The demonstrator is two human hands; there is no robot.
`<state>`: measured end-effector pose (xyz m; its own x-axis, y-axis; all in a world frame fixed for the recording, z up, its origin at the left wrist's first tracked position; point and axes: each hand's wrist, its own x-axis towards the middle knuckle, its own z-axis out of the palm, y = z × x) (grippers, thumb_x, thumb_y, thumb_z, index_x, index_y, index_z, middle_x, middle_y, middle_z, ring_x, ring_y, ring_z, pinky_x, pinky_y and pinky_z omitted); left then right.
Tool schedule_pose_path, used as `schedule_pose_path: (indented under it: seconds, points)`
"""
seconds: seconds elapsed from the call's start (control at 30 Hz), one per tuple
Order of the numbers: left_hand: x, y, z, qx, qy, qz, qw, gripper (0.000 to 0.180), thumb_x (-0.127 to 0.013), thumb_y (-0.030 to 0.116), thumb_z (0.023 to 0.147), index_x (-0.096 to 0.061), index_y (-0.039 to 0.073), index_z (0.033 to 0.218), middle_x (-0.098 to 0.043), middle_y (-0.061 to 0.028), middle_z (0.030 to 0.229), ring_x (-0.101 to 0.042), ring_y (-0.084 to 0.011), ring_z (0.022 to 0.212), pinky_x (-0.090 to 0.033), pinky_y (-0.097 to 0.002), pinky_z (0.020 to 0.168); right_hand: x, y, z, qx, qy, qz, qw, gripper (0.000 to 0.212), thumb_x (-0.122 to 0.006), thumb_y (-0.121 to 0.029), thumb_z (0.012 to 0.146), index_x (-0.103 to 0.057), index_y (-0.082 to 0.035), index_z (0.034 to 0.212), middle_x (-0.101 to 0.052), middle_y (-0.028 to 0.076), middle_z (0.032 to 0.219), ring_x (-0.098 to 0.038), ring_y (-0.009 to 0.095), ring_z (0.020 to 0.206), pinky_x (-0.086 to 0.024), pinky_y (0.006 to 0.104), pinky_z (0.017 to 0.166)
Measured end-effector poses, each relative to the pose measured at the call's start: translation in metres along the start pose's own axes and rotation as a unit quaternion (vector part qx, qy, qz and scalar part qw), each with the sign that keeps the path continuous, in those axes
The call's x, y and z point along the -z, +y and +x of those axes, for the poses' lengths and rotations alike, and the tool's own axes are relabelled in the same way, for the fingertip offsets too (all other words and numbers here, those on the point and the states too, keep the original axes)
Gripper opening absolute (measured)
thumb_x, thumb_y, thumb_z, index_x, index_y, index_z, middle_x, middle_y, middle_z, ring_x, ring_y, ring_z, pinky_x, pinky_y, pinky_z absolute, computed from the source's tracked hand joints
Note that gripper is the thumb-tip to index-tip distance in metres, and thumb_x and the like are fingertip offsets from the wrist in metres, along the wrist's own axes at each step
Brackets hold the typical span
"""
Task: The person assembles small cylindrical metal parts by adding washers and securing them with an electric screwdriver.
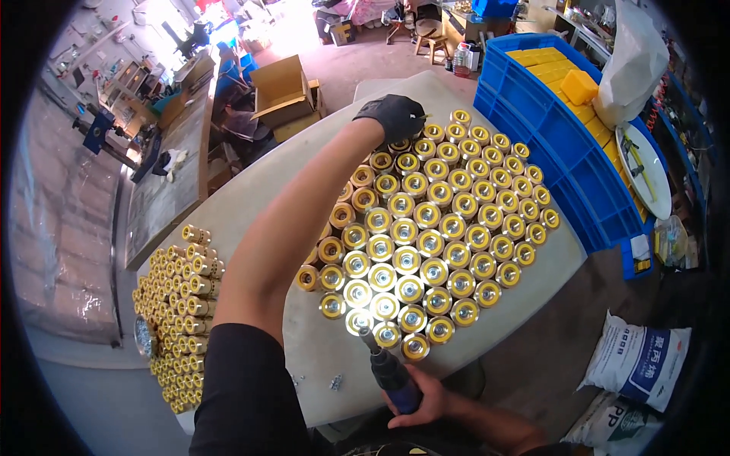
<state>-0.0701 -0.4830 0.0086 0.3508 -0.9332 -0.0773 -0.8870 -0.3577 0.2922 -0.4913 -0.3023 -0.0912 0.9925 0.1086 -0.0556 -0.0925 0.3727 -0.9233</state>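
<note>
1. The blue power driver (389, 372) sits clenched in your right hand (420, 399) at the table's near edge, its tip on a yellow cylinder (359, 319) in the front row.
2. That cylinder belongs to a packed block of upright yellow cylinders (433, 235) covering the pale table (251, 197).
3. Your gloved left hand (395, 115) reaches to the block's far edge; its fingers seem curled over a cylinder there, though the grasp is unclear.
4. A blue crate (563, 159) stands right; more cylinders (179, 319) lie stacked left.
</note>
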Motion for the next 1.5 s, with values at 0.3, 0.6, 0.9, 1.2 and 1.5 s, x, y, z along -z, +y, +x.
schedule_pose_path:
  seconds: [0.3, 0.6, 0.9, 1.2, 1.5]
  points:
    - [0.008, -0.013, 0.001, -0.096, 0.247, 0.071, 0.962, 0.026, -0.054, 0.030, 0.097, -0.074, 0.014, 0.102, -0.064, -0.0168, 0.101, -0.065, -0.0346, 0.092, -0.052, -0.0431, 0.083, -0.011, -0.001, 0.001, 0.019, 0.016, 0.017, 1.000, 0.081, -0.087, -0.004, 0.073, -0.034, -0.004, 0.134, -0.057, 0.007, 0.090, -0.059, 0.012, 0.076, -0.049, 0.0290, 0.069]
    - [0.039, 0.006, -0.255, -0.029, 0.282, -0.372, 0.884, 0.024, -0.066, 0.018, 0.096, -0.069, -0.001, 0.109, -0.071, -0.0040, 0.088, -0.061, -0.0072, 0.077, -0.050, -0.0248, 0.070, -0.011, 0.002, 0.006, 0.074, 0.053, 0.056, 0.994, 0.092, -0.091, -0.007, 0.069, -0.032, -0.002, 0.139, -0.060, 0.007, 0.084, -0.061, 0.014, 0.070, -0.052, 0.0293, 0.063]
    - [-0.065, 0.001, -0.502, 0.266, 0.137, -0.277, 0.913, 0.016, -0.075, 0.012, 0.086, -0.073, 0.004, 0.100, -0.073, -0.0085, 0.092, -0.068, -0.0134, 0.080, -0.055, -0.0277, 0.075, -0.021, -0.002, 0.012, 0.036, 0.088, 0.060, 0.994, 0.109, -0.095, -0.018, 0.065, -0.027, 0.000, 0.148, -0.058, 0.008, 0.087, -0.061, 0.014, 0.066, -0.051, 0.0275, 0.058]
    - [-0.111, 0.024, -0.553, 0.276, 0.180, -0.205, 0.922, 0.021, -0.077, 0.019, 0.080, -0.076, 0.015, 0.101, -0.066, -0.0084, 0.082, -0.066, -0.0277, 0.071, -0.052, -0.0365, 0.064, -0.036, 0.004, -0.010, 0.019, 0.101, 0.046, 0.994, 0.112, -0.094, -0.023, 0.066, -0.023, 0.002, 0.148, -0.056, 0.010, 0.082, -0.062, 0.018, 0.057, -0.053, 0.0294, 0.050]
    - [-0.119, 0.029, -0.557, 0.266, 0.274, -0.186, 0.905, 0.024, -0.078, 0.007, 0.077, -0.076, 0.011, 0.100, -0.064, -0.0077, 0.079, -0.063, -0.0223, 0.065, -0.050, -0.0324, 0.061, -0.057, 0.004, -0.023, -0.046, 0.089, 0.039, 0.994, 0.101, -0.093, -0.016, 0.067, -0.031, 0.002, 0.145, -0.059, 0.008, 0.085, -0.062, 0.013, 0.067, -0.052, 0.0267, 0.060]
